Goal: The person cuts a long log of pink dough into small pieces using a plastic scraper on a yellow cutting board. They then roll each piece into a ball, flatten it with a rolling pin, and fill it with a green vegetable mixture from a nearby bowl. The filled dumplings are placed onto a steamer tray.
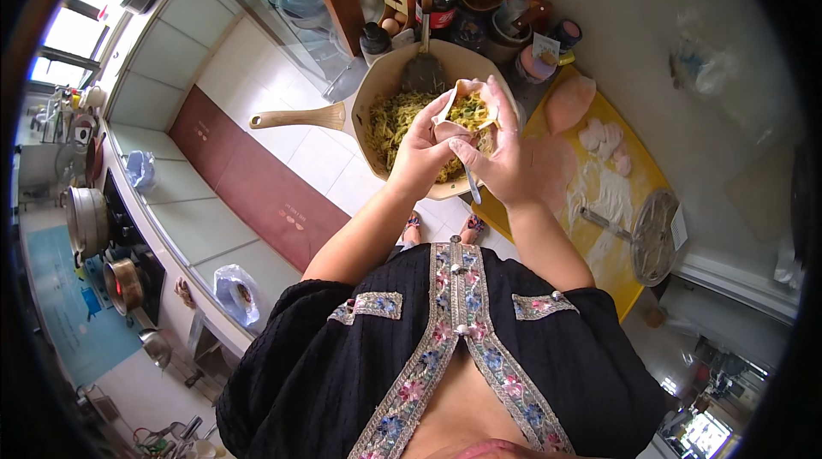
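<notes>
My left hand (416,157) and my right hand (499,160) together hold a cupped dough wrapper (449,130) with a chopped yellow-green filling (470,111) inside. The wrapper's rim stands up between my floury fingers, and its top is open. My thumbs meet on the near side of it. Below my hands stands a cream pan (494,55) with a wooden-look handle (298,118), holding shredded filling (392,131). A spatula (424,70) leans inside at the far side. The handle of a spoon (473,186) shows under my right hand; its other end is hidden.
On the right, a yellow board (632,295) bears dough sheets (570,104), dough pieces (603,138), flour and a round disc (655,237) beside a short rod. A cola bottle (442,6), eggs (390,26) and jars stand behind the pan. Pots (88,221) occupy the left counter.
</notes>
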The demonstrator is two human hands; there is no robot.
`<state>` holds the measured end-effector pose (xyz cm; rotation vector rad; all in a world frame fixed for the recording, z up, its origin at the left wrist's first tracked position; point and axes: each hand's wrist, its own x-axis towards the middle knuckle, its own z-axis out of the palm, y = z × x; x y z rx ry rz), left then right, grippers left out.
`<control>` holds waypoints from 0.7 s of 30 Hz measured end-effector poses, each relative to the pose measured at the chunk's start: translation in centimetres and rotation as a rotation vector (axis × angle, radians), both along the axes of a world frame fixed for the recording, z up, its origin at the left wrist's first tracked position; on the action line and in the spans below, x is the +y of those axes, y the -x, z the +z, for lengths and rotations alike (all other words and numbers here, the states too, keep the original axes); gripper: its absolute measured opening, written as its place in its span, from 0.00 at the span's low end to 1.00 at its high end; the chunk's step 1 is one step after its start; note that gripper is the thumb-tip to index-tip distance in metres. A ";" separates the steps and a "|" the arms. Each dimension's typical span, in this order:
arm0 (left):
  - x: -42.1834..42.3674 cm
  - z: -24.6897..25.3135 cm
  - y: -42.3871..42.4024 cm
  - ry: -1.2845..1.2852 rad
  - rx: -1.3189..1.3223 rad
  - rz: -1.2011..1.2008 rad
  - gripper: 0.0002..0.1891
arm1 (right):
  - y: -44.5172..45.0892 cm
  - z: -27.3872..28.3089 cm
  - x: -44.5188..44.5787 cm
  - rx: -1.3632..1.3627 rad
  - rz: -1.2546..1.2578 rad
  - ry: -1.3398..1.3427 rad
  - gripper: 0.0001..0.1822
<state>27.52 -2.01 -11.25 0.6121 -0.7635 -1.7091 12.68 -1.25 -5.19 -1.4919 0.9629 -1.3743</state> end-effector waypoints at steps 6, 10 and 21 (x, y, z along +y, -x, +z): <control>-0.5 1.4 -1.0 0.091 0.271 -0.091 0.40 | 3.1 4.3 -1.5 0.707 -0.107 0.533 0.27; -0.6 1.1 -1.8 0.062 0.164 -0.122 0.40 | 3.1 5.1 -1.9 0.788 -0.070 0.538 0.21; -0.5 1.5 -2.7 0.046 0.154 -0.176 0.41 | 2.7 6.0 -1.9 0.753 0.011 0.529 0.17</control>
